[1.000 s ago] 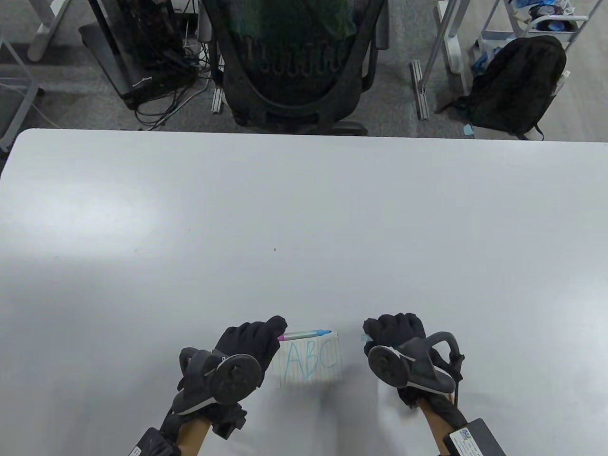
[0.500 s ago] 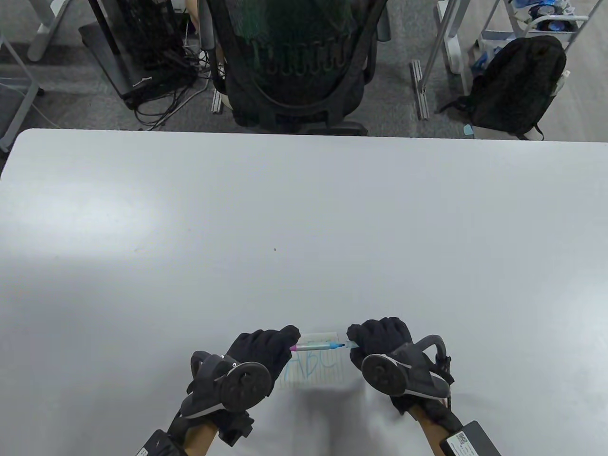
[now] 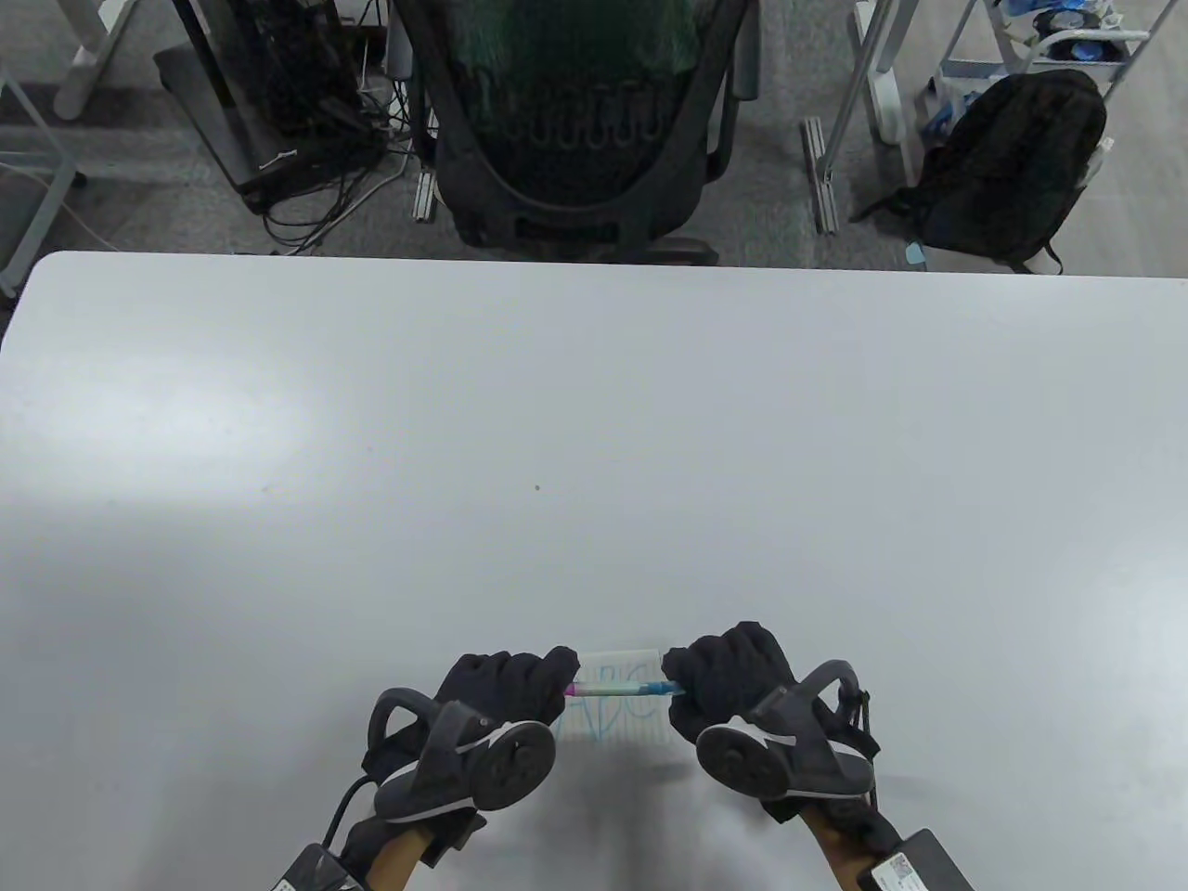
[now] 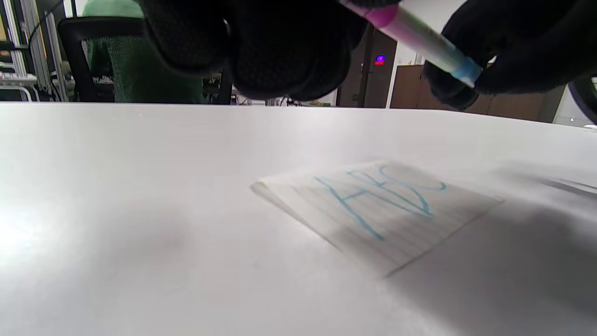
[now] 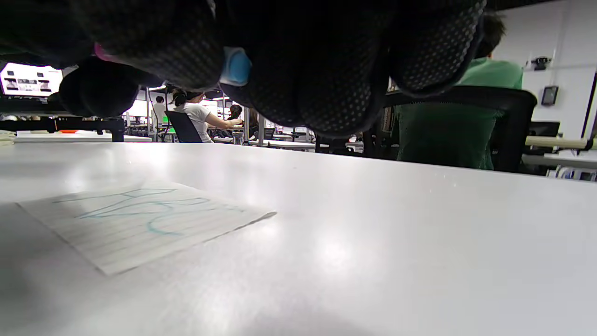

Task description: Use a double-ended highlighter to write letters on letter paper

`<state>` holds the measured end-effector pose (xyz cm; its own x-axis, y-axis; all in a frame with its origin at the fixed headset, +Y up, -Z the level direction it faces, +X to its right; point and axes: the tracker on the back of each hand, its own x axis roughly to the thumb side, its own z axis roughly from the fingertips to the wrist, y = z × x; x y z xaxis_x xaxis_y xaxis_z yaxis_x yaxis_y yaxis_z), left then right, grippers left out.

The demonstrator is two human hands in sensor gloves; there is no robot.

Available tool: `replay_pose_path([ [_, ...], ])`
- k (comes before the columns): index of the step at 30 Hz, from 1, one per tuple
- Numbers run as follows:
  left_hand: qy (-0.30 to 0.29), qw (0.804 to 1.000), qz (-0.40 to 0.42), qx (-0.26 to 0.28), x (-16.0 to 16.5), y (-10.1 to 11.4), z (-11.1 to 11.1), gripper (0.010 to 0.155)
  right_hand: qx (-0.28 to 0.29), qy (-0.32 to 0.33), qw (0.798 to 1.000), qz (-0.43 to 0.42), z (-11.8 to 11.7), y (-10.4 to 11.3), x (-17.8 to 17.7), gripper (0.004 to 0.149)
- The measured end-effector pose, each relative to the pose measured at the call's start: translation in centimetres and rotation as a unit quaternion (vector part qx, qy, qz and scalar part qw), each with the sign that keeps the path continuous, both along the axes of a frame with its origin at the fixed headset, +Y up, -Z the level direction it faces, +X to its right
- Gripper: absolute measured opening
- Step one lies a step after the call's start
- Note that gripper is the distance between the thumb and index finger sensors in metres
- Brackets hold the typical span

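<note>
The double-ended highlighter (image 3: 617, 689) is held level just above the lined letter paper (image 3: 614, 726), which lies flat near the table's front edge and bears "ABC" in blue. My left hand (image 3: 549, 682) grips the pink end. My right hand (image 3: 691, 689) pinches the blue end, where a blue cap (image 5: 235, 65) shows between its fingers. In the left wrist view the highlighter (image 4: 419, 39) slants from my left hand (image 4: 280, 46) to my right hand (image 4: 513, 51) over the paper (image 4: 382, 210). The right wrist view has the paper (image 5: 140, 219) at lower left.
The white table (image 3: 594, 418) stretches wide beyond the paper. A black office chair (image 3: 575, 121) stands past the far edge. A black backpack (image 3: 1012, 162) lies on the floor at the back right, and cables (image 3: 316, 195) at the back left.
My right hand moved left with the small blue cap and closed onto the highlighter's blue end. My left hand shifted slightly right and brought the highlighter down over the paper.
</note>
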<state>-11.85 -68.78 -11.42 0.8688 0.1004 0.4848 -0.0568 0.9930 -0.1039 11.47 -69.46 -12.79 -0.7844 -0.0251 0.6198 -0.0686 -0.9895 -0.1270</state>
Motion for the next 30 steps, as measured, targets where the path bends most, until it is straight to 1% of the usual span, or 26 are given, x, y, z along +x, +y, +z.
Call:
replay_pose_path([
  [3,0.002,1.000,0.022,-0.012,-0.21,-0.02,-0.08,0.052,0.003,0.000,1.000,-0.003,0.19,0.02,-0.23,0.051],
  [5,0.002,1.000,0.023,0.003,-0.12,-0.14,0.10,0.051,0.003,0.004,1.000,-0.007,0.39,0.07,-0.39,0.050],
  [9,0.004,0.999,0.024,0.033,-0.05,-0.08,0.26,0.051,0.021,0.012,1.000,-0.018,0.78,0.62,-0.78,0.049],
  [10,0.007,0.999,0.031,0.033,-0.08,-0.02,0.36,0.051,0.029,0.007,0.999,-0.022,0.82,0.79,-0.72,0.049],
  [12,0.010,0.999,0.037,0.032,-0.29,0.04,0.27,0.051,0.024,0.006,0.999,-0.030,0.87,0.76,-0.78,0.049],
  [14,0.013,0.999,0.040,0.021,-0.48,-0.11,0.18,0.051,0.037,0.000,0.999,-0.034,0.84,0.60,-0.73,0.048],
  [15,0.014,0.999,0.042,0.021,-0.47,-0.16,0.17,0.051,0.029,-0.007,0.999,-0.033,0.81,0.57,-0.69,0.048],
  [21,0.011,0.999,0.027,0.026,-0.14,-0.22,0.04,0.051,0.037,-0.014,0.999,0.005,0.68,0.35,-0.43,0.048],
  [27,0.019,0.999,0.022,0.018,-0.48,-0.62,-0.25,0.051,0.040,-0.013,0.999,0.013,0.61,0.27,-0.69,0.048],
  [29,0.026,0.999,0.013,0.023,-0.65,-0.65,-0.35,0.053,0.039,-0.017,0.999,0.015,0.50,0.32,-0.64,0.048],
  [30,0.033,0.999,0.010,0.028,-0.81,-0.69,-0.43,0.056,0.040,-0.022,0.999,0.016,0.39,0.31,-0.51,0.049],
])
